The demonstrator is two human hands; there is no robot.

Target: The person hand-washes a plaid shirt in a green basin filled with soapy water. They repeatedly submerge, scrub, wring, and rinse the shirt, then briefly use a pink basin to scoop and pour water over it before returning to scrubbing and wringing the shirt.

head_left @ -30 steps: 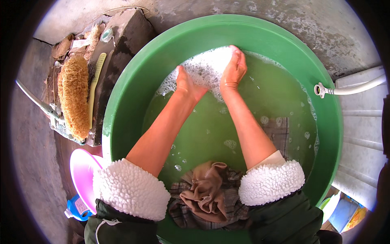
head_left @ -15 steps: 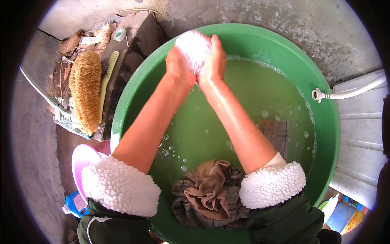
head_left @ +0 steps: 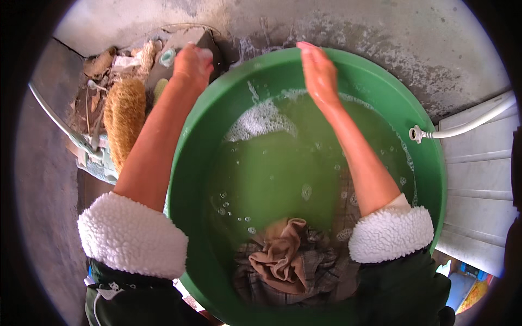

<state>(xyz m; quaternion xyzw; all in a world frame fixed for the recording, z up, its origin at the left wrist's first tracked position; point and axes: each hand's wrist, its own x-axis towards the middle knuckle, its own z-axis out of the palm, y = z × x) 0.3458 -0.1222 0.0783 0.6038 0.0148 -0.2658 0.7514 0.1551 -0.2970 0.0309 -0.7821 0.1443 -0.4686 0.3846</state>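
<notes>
My left hand (head_left: 193,68) is off the left rim of the green tub (head_left: 179,152), over a dark block, with white foam on it. Motion blurs its fingers, so I cannot tell how they are set. Above the tub's far rim, my right hand (head_left: 319,76) is stretched out with wet fingers and holds nothing. White foam (head_left: 261,120) floats on the cloudy green water between my arms. Wet brown cloth (head_left: 283,261) lies bunched on plaid cloth (head_left: 321,266) in the near part of the tub.
At left, a tan fibrous scrubber (head_left: 124,117) lies on the rough block (head_left: 190,39) among scraps. A white hose (head_left: 478,120) reaches the tub's right rim, beside a pale ridged panel (head_left: 473,179). A concrete wall (head_left: 370,32) stands behind.
Both hands were together holding a mound of white foam; they have parted, left hand leftward past the rim, right hand rightward. Foam now floats on the water where they were.
</notes>
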